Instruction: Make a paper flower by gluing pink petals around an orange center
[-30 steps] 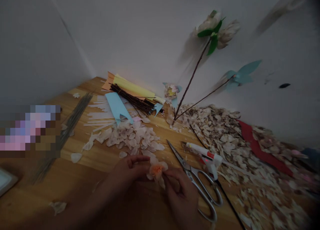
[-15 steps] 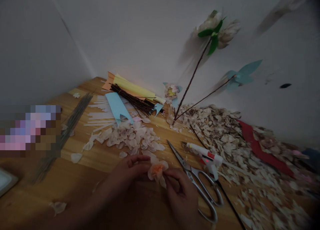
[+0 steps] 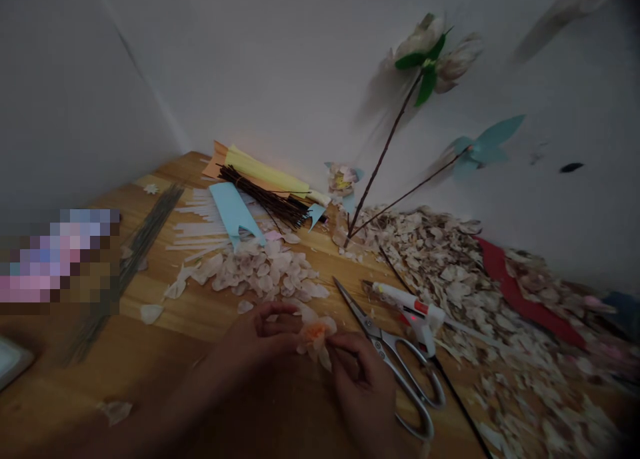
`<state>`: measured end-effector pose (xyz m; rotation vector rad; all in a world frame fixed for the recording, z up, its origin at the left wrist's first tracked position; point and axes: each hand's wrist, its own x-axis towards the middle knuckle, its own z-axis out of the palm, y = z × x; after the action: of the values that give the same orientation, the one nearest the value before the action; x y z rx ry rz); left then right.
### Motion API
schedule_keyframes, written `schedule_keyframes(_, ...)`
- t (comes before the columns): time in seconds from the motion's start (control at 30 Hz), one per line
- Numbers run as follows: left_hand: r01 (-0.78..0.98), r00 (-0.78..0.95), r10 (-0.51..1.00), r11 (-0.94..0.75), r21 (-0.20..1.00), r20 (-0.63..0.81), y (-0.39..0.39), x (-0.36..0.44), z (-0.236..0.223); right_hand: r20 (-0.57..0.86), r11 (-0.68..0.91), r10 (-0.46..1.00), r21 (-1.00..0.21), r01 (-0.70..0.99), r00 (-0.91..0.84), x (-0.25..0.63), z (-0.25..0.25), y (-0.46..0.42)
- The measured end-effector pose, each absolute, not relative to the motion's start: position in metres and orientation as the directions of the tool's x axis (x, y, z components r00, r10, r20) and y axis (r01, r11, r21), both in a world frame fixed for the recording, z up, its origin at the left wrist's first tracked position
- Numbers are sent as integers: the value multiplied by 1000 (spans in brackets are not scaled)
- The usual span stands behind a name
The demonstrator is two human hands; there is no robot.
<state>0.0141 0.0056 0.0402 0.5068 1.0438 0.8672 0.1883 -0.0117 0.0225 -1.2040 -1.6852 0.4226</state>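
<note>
A small artificial flower with pale, see-through petals and an orange centre is held between both hands, just above the table. My left hand pinches its left side with thumb and fingers. From the right, my right hand grips the petals' edge between thumb and forefinger. Close beyond the flower lies a heap of loose pale petals. Large silver scissors rest beside my right hand, blades pointing away. A white and red glue gun lies just past them, its cord running toward me.
Dry petals pile along the wall at right, with a red strip on top. A flower stem leans on the wall. Thin wires, blue paper and bundled dark sticks lie at left and back.
Both hands stay nearly in place around the flower, whose petals have tilted slightly. The view has shifted a little; nothing has been picked up or let go.
</note>
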Motion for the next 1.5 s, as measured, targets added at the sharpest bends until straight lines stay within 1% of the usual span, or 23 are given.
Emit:
schedule_keyframes(0.17,-349,238,816,578,738,-526,4,14,36,522,458,851,-691,559,-52,191,17,-13)
schedule_keyframes(0.33,-310,245,789,615,725,-563,3,14,38,526,477,844,-644,598,-106,194,15,-13)
schedule_keyframes(0.6,-297,241,767,641,708,-594,3,15,48,566,523,811,-589,616,-147,192,20,-12)
schedule_keyframes(0.67,-297,238,768,641,708,-595,3,15,50,557,524,814,-582,622,-165,193,20,-12)
schedule_keyframes(0.87,-294,215,765,644,707,-607,2,15,51,547,522,819,-582,623,-175,194,20,-13)
schedule_keyframes(1.0,-297,254,766,643,706,-591,2,15,54,534,506,831,-608,612,-157,194,20,-13)
schedule_keyframes(1.1,-301,258,753,658,690,-605,3,14,52,538,503,830,-607,615,-148,194,18,-13)
schedule_keyframes(1.27,-294,230,792,610,736,-565,4,12,42,516,498,841,-623,604,-162,195,15,-14)
schedule_keyframes(1.5,-289,252,793,609,738,-555,3,10,35,535,516,827,-605,606,-171,194,18,-12)
